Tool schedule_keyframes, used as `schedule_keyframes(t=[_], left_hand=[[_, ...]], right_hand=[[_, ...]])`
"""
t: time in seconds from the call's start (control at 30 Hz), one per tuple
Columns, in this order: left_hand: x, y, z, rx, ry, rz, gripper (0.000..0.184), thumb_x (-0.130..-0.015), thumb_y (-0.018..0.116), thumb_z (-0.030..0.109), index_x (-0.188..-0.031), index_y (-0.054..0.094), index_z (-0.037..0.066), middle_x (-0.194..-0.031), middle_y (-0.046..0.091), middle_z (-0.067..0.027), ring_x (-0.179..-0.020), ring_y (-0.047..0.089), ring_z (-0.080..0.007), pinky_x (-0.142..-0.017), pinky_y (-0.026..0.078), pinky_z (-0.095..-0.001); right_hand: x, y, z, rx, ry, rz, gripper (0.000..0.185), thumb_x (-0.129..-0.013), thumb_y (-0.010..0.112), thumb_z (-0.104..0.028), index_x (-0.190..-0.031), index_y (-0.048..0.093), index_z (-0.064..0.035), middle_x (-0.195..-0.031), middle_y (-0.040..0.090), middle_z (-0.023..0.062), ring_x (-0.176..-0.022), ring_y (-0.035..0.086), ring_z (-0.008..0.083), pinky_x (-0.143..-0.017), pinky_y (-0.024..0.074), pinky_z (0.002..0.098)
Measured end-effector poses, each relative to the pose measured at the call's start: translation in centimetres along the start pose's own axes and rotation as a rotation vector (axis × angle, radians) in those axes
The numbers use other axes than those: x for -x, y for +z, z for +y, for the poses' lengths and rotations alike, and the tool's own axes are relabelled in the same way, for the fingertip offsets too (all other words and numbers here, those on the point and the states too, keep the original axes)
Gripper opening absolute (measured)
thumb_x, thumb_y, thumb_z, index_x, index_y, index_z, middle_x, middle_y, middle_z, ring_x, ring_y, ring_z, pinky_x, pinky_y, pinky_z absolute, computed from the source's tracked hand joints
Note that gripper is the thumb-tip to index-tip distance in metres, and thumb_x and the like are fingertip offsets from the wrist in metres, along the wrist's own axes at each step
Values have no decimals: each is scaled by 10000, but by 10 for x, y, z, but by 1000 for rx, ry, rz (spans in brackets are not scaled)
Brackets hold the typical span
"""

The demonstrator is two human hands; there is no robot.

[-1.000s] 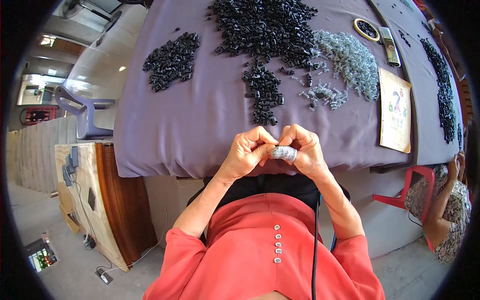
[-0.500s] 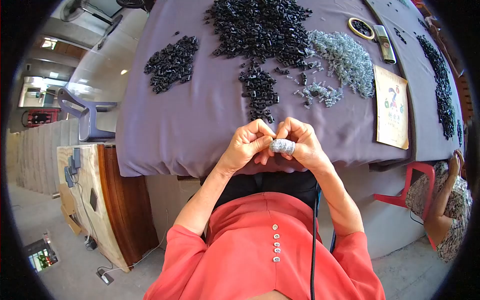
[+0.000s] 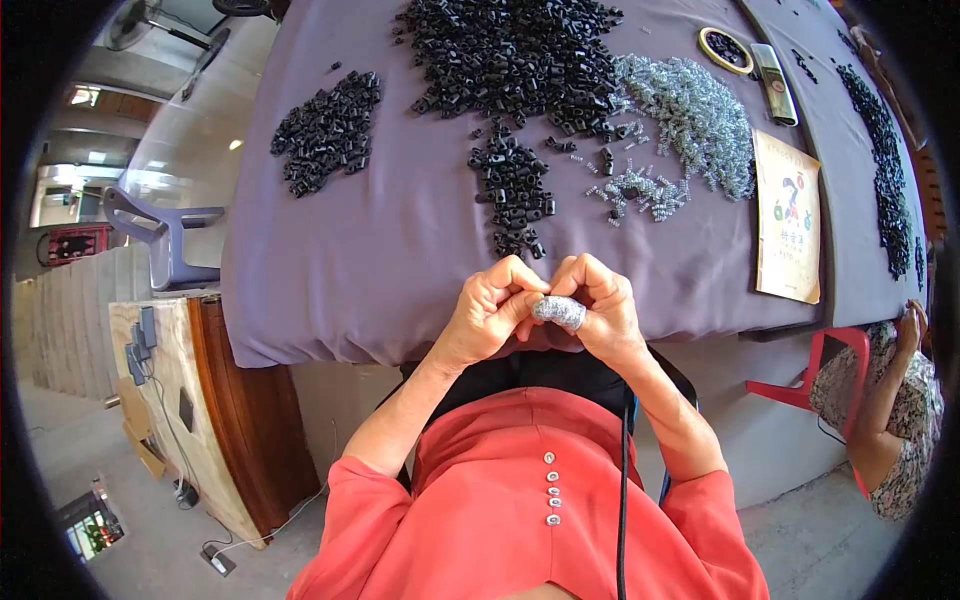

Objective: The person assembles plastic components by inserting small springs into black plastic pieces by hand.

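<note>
Just over the front edge of the table, my left hand (image 3: pixel 490 315) and my right hand (image 3: pixel 608 312) meet fingertip to fingertip. Both are closed in a pinch, and whatever sits between the fingers is too small and covered to name. A grey wrap (image 3: pixel 559 312) covers my right thumb. Directly beyond the fingers runs a narrow strip of small black plastic parts (image 3: pixel 514 185), joining a large heap of the same parts (image 3: pixel 515 70). To the right lie small silvery springs (image 3: pixel 695 125), with a smaller cluster of springs (image 3: pixel 652 192) nearer me.
A separate pile of black parts (image 3: pixel 328 132) lies on the left of the grey-purple cloth (image 3: pixel 330 250). At right are a tape roll (image 3: pixel 706 45), a packet (image 3: pixel 774 85) and a printed booklet (image 3: pixel 787 215). Another person (image 3: pixel 885 400) sits by a red chair (image 3: pixel 815 365).
The view has shifted a little, so the table's contents sit slightly differently in frame. My hands stay pinched together, with the wrapped thumb turned slightly.
</note>
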State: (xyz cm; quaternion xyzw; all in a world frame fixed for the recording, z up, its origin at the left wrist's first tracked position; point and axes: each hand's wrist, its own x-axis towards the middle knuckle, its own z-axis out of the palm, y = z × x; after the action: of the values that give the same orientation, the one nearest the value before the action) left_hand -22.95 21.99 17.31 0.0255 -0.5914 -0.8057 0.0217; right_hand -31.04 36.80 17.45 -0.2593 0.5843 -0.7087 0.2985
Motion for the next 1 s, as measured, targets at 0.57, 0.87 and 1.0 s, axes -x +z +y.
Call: schedule_keyframes(t=[0.57,0.87,1.0], left_hand=[[-4,-4,-4,274,-111,-82,76,-906,522,53,-971,513,15,-764,599,-60,-553,556,-80,-465,424,-180],[-4,-2,-5,252,-112,-54,49,-904,517,35,-951,515,20,-726,588,-42,-541,539,-66,-458,409,-179],[-4,-3,-2,214,-136,-41,41,-904,511,26,-943,522,27,-713,579,-32,-519,499,-53,-448,380,-174]], right_hand=[[0,-2,-12,-224,83,-51,188,-834,649,-74,-793,469,-37,-725,567,32,-674,574,78,-599,457,222],[3,-1,-8,-135,-61,-35,124,-808,650,-1,-802,526,-4,-765,572,45,-686,599,112,-618,472,235],[5,-3,1,54,-176,-3,116,-779,657,36,-848,567,11,-810,584,61,-714,597,120,-630,480,242]])
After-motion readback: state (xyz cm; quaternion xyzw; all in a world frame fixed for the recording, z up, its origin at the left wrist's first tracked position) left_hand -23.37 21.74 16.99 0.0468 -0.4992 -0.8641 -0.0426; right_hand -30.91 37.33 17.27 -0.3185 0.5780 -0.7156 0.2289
